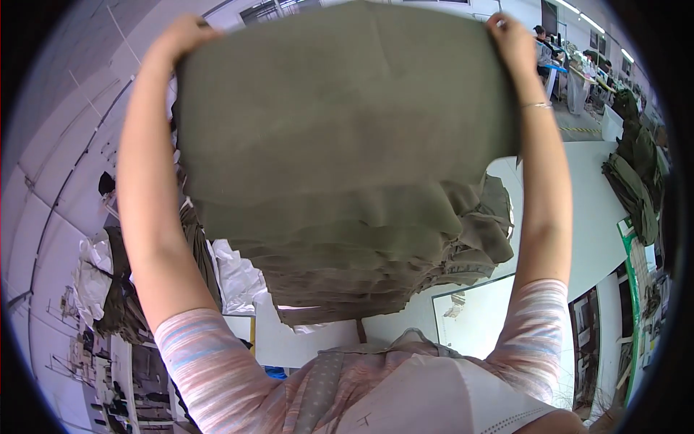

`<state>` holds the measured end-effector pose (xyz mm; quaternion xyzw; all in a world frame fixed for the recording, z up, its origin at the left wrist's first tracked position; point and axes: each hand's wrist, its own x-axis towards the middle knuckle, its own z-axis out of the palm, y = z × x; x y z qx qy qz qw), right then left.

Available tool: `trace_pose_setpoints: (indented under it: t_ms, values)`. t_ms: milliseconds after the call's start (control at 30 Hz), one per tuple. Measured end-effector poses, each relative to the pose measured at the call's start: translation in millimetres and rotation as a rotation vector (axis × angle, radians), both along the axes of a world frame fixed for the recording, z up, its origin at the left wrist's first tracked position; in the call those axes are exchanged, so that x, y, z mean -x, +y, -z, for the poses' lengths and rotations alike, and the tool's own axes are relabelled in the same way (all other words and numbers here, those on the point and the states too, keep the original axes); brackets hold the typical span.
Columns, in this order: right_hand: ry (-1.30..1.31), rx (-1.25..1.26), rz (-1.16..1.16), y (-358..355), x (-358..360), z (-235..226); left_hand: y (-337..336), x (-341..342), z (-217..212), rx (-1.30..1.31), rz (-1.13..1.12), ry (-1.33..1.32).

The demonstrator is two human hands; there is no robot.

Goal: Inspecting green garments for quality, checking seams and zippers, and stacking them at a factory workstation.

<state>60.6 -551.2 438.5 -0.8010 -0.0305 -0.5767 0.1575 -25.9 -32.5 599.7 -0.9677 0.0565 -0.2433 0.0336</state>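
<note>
An olive-green fabric panel hangs stretched between my raised hands. At its upper left corner, the fingers of my left hand are closed on the cloth. My right hand pinches the upper right corner; a thin bracelet circles that wrist. Below the panel lies a stack of olive-green fabric pieces with wavy, uneven edges, resting on the white table. The raised panel hides the far part of the stack, and I cannot tell whether its lower edge touches the pile.
The white table extends to the right, with olive garments heaped past its far edge. On the left are crumpled white plastic and dark cloth. People work at tables in the far right background.
</note>
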Motion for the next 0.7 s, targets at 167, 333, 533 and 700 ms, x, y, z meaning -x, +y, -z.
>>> trace_pose_setpoints:
  t_ms: [167, 333, 533, 700]
  values:
    - [0.517, 0.016, -0.172, 45.1, -31.5, 146.8, 4.5, -46.9, 124.7, -0.031, 0.080, 0.394]
    - [0.415, 0.021, -0.246, 80.0, -1.7, 169.7, 5.1, 5.9, 112.0, -0.056, 0.295, -0.113]
    - [0.618, 0.259, -0.586, 42.3, 67.1, 189.4, -86.4, 101.3, 135.5, 0.023, 0.475, 0.395]
    - [0.696, 0.034, -0.727, 2.6, 134.1, 229.1, -83.0, 124.1, 161.0, -0.131, 0.503, 0.179]
